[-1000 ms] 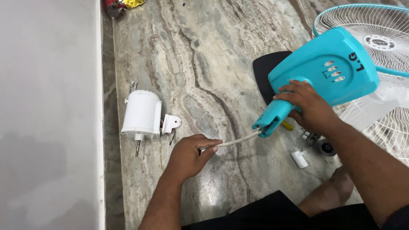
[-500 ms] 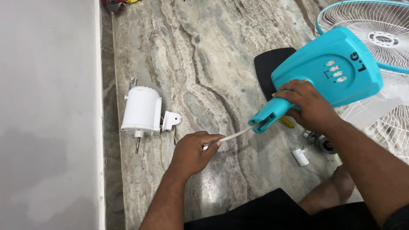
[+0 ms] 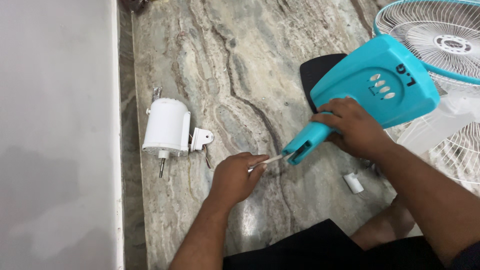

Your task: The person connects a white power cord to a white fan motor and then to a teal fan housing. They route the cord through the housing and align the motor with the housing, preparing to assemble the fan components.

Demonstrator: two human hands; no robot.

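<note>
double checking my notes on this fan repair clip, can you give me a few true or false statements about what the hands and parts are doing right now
1. The right hand grips the neck of the turquoise fan base. True.
2. The left hand holds the white motor housing. False: the white motor housing lies untouched on the marble floor; the left hand pinches a thin white cable.
3. The cable runs into the open end of the base's neck. True.
4. The fan grille lies at the far left by the wall. False: it is at the upper right, behind the base.
5. A small white part lies on the floor below the right forearm. True.
</note>
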